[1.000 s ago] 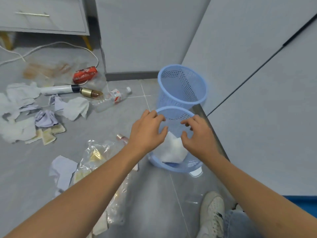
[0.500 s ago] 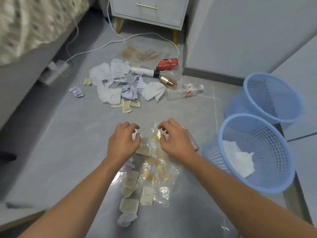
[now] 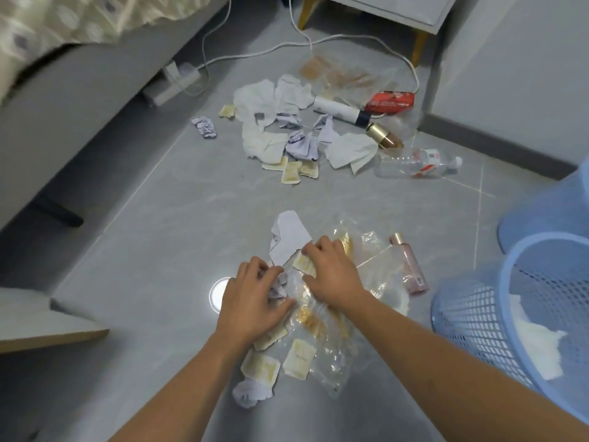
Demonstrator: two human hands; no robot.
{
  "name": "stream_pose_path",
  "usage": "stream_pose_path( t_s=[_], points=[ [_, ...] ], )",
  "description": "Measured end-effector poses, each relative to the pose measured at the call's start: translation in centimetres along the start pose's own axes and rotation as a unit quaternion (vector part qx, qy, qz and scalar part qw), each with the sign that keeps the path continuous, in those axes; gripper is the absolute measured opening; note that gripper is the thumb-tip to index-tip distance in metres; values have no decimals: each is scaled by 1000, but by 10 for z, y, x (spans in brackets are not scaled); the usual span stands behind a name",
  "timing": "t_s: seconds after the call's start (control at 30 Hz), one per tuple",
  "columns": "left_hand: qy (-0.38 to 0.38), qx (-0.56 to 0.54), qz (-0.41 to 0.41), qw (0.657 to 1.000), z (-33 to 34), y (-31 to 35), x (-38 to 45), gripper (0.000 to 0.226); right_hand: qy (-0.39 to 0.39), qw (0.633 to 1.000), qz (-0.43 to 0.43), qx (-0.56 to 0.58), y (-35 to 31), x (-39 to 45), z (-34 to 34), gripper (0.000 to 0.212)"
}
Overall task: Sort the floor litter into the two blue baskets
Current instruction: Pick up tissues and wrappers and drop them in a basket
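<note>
Both hands (image 3: 288, 290) lowered onto litter, two blue baskets (image 3: 538, 317)

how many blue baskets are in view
2. The near basket stands at the right edge with white tissue inside; the far basket stands just behind it, cut off by the frame. No others show.

Power strip (image 3: 173, 80), white cable (image 3: 318, 46), nightstand (image 3: 382, 8)

Crumpled paper scraps (image 3: 278, 288), yellowed sachets (image 3: 299, 358) and clear wrappers (image 3: 331, 320) lay under both hands; two blue baskets (image 3: 522, 301) stood upright to their right, the nearer holding white tissue (image 3: 538, 341).
</note>
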State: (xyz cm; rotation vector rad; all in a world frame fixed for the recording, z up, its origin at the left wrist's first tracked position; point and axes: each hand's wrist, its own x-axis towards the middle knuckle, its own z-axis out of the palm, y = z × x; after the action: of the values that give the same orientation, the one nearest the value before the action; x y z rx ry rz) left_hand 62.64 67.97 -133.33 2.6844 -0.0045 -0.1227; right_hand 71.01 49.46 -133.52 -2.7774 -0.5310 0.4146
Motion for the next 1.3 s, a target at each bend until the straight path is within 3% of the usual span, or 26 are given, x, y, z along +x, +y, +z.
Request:
stream_pose_path(
  t_s=[0.23, 0.43, 0.63, 0.87, 1.0, 1.1, 1.2, 1.3],
  points=[
    [5, -29, -34, 999, 17, 3, 9, 23, 37, 998, -36, 27, 5, 2, 9, 27],
    [42, -53, 0, 998, -12, 33, 30, 24, 89, 992, -23, 85, 5, -2, -13, 20],
    [30, -90, 86, 992, -50, 101, 62, 19, 191, 970, 70, 134, 19, -29, -91, 22],
    [4, -167, 219, 961, -80, 239, 85, 19, 340, 907, 203, 144, 62, -108, -208, 20],
    [-13, -176, 313, 933, -73, 317, 80, 20, 387, 869, 283, 123, 104, -173, -233, 20],
    [-42, -144, 350, 925, -50, 356, 67, 26, 377, 858, 331, 108, 127, -217, -223, 22],
    [-101, -55, 338, 934, -31, 371, 57, 52, 318, 875, 355, 90, 139, -244, -208, 24],
    [-93, -42, 353, 930, -30, 362, 56, 59, 315, 881, 347, 73, 139, -248, -205, 28]
  ],
)
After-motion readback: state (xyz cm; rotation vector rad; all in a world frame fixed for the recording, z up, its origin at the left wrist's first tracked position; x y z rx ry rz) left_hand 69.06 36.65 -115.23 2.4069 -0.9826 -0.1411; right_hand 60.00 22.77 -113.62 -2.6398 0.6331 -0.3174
